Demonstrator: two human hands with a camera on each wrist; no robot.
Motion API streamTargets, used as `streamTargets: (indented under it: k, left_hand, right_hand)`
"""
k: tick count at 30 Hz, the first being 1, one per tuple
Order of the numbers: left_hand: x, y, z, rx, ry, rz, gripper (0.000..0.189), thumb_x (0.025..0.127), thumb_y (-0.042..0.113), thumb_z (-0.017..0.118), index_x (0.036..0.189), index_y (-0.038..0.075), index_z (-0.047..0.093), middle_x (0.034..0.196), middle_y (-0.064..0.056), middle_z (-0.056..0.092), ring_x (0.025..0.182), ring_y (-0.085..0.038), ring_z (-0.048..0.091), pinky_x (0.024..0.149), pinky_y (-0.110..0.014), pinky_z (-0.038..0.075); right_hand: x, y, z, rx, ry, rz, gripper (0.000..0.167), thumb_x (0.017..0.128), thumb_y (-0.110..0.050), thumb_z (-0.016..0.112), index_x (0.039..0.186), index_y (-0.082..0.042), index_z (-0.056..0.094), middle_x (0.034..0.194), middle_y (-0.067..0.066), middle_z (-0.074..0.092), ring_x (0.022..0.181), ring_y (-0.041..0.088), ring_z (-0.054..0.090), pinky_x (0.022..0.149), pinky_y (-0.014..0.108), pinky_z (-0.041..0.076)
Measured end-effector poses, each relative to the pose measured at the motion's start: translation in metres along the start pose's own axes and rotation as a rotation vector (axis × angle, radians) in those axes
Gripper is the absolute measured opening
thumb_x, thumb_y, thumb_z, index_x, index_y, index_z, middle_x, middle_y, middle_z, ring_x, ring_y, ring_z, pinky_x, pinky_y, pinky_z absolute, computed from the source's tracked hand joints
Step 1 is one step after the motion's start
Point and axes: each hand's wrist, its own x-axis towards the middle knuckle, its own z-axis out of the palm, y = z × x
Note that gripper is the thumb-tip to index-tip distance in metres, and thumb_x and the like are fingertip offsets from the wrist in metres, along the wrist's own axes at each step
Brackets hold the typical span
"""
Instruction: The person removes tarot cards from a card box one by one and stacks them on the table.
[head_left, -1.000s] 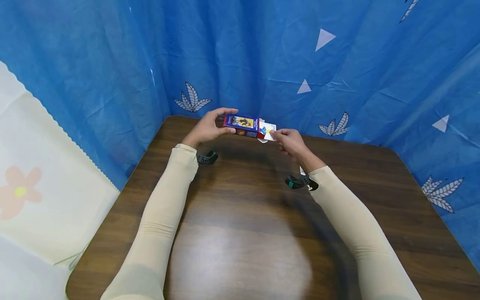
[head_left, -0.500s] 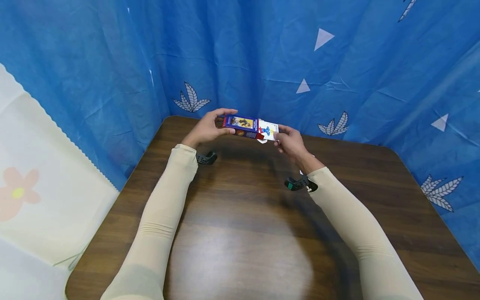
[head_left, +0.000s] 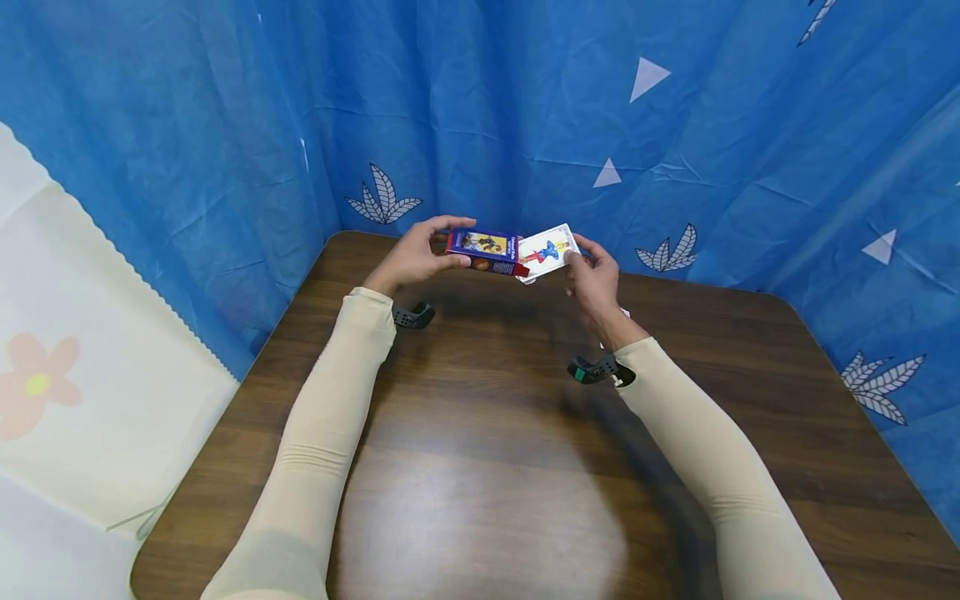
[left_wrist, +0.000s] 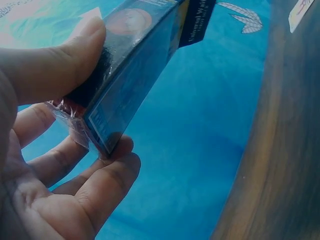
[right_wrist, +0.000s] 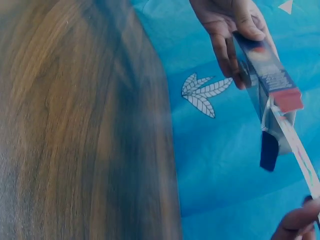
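My left hand [head_left: 411, 258] grips a dark blue card box [head_left: 483, 244] by its left end, thumb on the near side and fingers behind. The box is held up over the back of the table, its open end facing right. In the right wrist view, a red flap [right_wrist: 289, 100] and a dark blue flap [right_wrist: 269, 150] stand out from that end. My right hand [head_left: 597, 282] pinches the outer end of an illustrated card [head_left: 550, 252]. The card's inner end is at the box's mouth, and it tilts upward to the right. The box's interior is mostly hidden.
Behind my right wrist, part of a white card [head_left: 626, 313] shows on the brown wooden table [head_left: 480, 400]. A blue curtain [head_left: 480, 108] hangs right behind the table's back edge. A pale flowered cloth [head_left: 112, 333] hangs at the left.
My right hand has moved right and up, drawing the card farther out of the box and turning it from level to tilted. My left hand and the box have hardly moved.
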Motion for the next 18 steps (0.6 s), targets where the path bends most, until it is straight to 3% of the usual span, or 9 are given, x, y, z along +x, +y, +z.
streamTargets:
  k: [6,10,14,18]
  left_hand:
    - [0.000,0.000,0.000,-0.010,0.001,0.000,0.059,0.085,0.030,0.077,0.139,0.027,0.055,0.145,-0.007,0.048,0.124,-0.031,0.051,0.103,-0.047,0.049]
    - [0.000,0.001,0.000,-0.015,0.002,-0.001,0.058,0.085,0.029,0.077,0.139,0.026,0.056,0.146,-0.007,0.048,0.124,-0.033,0.051,0.104,-0.048,0.048]
    - [0.001,0.002,0.000,-0.010,0.000,-0.012,0.059,0.085,0.029,0.077,0.140,0.024,0.055,0.147,-0.007,0.047,0.126,-0.034,0.049,0.105,-0.049,0.046]
    - [0.002,0.002,0.000,-0.007,-0.005,-0.020,0.060,0.086,0.030,0.077,0.141,0.023,0.054,0.148,-0.007,0.047,0.127,-0.034,0.049,0.106,-0.049,0.046]
  right_hand:
    - [0.001,-0.001,-0.012,-0.043,0.033,-0.039,0.041,0.102,-0.010,0.047,0.141,-0.015,0.054,0.091,-0.001,0.053,0.056,0.008,0.038,0.042,0.020,0.033]
    - [0.003,0.000,-0.023,-0.112,0.052,-0.079,0.042,0.102,-0.013,0.050,0.144,-0.013,0.050,0.088,-0.003,0.056,0.054,0.008,0.039,0.043,0.019,0.031]
    - [0.009,0.003,-0.036,-0.154,0.104,-0.152,0.038,0.098,-0.014,0.060,0.134,-0.004,0.056,0.075,-0.007,0.059,0.056,0.008,0.044,0.046,0.017,0.033]
    - [0.013,0.006,-0.052,-0.250,0.138,-0.174,0.033,0.096,-0.016,0.063,0.127,-0.004,0.064,0.076,-0.009,0.059,0.066,0.008,0.051,0.052,0.014,0.039]
